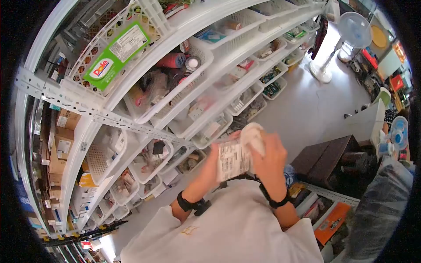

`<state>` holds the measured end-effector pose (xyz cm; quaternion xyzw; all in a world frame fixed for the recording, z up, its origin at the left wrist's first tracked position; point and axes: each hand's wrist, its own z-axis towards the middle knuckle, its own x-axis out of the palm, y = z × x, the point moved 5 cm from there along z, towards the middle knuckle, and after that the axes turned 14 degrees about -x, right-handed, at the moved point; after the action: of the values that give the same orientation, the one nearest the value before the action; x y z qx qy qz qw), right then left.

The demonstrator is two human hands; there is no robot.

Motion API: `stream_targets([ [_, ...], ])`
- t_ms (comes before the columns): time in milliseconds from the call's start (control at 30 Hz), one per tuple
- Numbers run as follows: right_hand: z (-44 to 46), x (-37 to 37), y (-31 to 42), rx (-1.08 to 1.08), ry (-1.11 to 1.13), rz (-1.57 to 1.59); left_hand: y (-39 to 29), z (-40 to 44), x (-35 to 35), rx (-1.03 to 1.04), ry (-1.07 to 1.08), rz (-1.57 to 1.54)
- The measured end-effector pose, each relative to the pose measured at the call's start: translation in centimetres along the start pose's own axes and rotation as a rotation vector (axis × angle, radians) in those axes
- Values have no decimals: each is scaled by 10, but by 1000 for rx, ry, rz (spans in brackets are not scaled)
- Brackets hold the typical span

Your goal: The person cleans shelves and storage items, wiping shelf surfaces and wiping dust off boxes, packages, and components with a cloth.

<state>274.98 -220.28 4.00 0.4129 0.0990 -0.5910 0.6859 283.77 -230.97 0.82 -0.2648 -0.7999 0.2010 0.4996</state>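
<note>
My left hand (212,163) is closed around the side of a small white package (231,161) with dark printed text on its face. In my right hand (269,160) there is a bunched white cloth (253,133), pressed at the package's upper right edge. Both hands are close together in front of my chest, and the package is tilted slightly. Fingers of the left hand are partly hidden behind the package. I cannot tell whether the package is a box or a pouch.
White metal shelving (131,127) with several plastic baskets (175,94) of small goods runs along the left. A green-labelled crate (116,55) sits high up. A standing fan (322,72), a dark brown carton (322,158) and an orange box (332,222) are to the right.
</note>
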Motion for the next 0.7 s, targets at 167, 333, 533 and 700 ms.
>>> stream_targets([
  [167,12,17,27,-107,77,223,-20,-2,-13,207,-190,282],
  [333,30,20,1,-51,-140,301,-21,-10,-9,405,-266,514],
  [533,39,21,26,-62,-102,478,-33,-18,-24,395,-284,554],
  [700,37,26,46,-95,-128,468,-51,-21,-22,476,-377,479],
])
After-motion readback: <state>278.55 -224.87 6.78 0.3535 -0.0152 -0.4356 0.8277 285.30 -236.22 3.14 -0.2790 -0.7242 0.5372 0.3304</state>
